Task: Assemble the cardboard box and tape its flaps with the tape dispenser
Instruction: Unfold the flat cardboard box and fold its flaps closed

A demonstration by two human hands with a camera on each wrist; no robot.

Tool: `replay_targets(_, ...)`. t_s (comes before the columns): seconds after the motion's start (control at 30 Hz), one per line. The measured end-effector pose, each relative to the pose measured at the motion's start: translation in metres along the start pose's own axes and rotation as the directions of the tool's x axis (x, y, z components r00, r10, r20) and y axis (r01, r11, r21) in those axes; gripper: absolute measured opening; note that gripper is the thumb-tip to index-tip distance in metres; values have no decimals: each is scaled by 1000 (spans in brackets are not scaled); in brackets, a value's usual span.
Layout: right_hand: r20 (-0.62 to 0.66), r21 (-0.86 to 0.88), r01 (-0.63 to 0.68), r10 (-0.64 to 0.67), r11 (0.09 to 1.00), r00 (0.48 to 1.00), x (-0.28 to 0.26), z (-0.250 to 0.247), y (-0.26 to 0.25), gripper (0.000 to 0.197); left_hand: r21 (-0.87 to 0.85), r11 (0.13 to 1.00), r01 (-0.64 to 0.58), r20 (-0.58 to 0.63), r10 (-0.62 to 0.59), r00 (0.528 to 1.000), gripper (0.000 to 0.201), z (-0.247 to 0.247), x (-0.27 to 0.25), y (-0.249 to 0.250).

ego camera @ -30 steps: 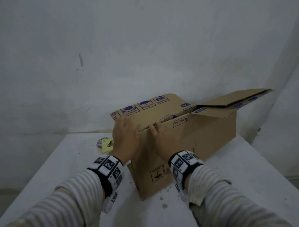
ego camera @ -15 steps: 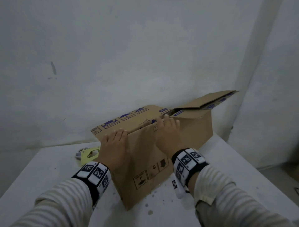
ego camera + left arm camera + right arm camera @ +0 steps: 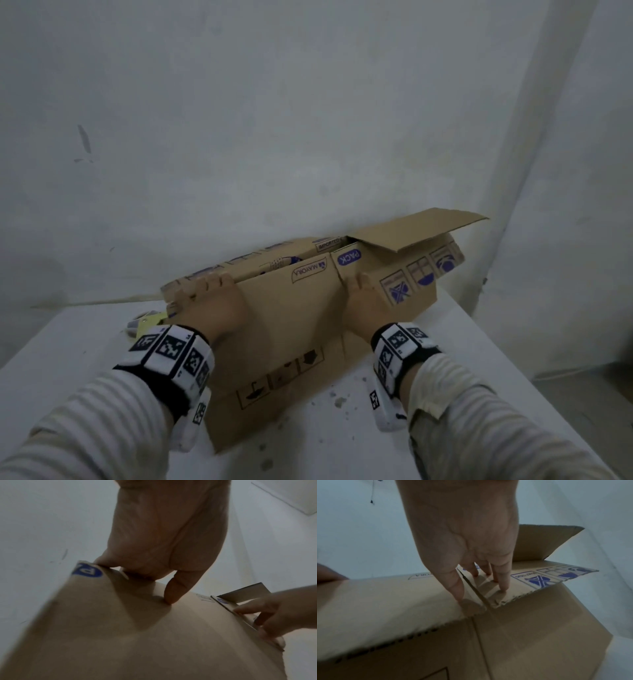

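Lately spread the hands wide along the near flap (image 3: 301, 274) of the cardboard box (image 3: 291, 353) on the table (image 3: 68, 342), close together a second before. Gripped its left corner with the left hand (image 3: 212, 301), fingers curled over the edge; pressed flat with the right hand (image 3: 363, 301), fingers straight, holding nothing, at the slit beside the side flap (image 3: 411, 277). Probably squaring for closure: end flap (image 3: 418, 229) raised, tape dispenser (image 3: 149, 322) untouched behind the left wrist.

White table (image 3: 462, 342), cardboard box (image 3: 291, 325), yellow tape dispenser (image 3: 150, 323)
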State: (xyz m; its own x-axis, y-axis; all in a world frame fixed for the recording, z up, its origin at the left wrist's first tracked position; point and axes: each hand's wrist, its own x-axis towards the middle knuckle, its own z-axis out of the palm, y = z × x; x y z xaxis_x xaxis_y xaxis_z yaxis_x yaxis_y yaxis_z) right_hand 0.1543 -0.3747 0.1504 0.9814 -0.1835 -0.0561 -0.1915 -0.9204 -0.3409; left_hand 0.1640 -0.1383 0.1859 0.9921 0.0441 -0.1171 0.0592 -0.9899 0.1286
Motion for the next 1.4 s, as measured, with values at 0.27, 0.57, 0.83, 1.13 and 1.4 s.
replay_targets(0.27,126,-80,223,-212,972,969,27,3,44,65,-67,998,2,-135,-11,991,47,17,12,113)
replay_targets(0.57,150,31,472,-471,881,869,31,-15,95,74,-138,990,-18,-241,-16,970,42,30,29,198)
replay_targets(0.83,-141,118,382,-365,917,920,66,-59,134,56,-160,987,-21,-300,-28,954,31,44,36,204)
replay_targets(1.13,-120,56,379,-371,924,921,130,-86,124,69,-140,990,-14,-316,-31,948,30,52,34,204)
replay_targets(1.4,-68,-28,330,-331,944,941,151,-89,121,55,-162,986,-25,-284,-22,959,33,53,38,202)
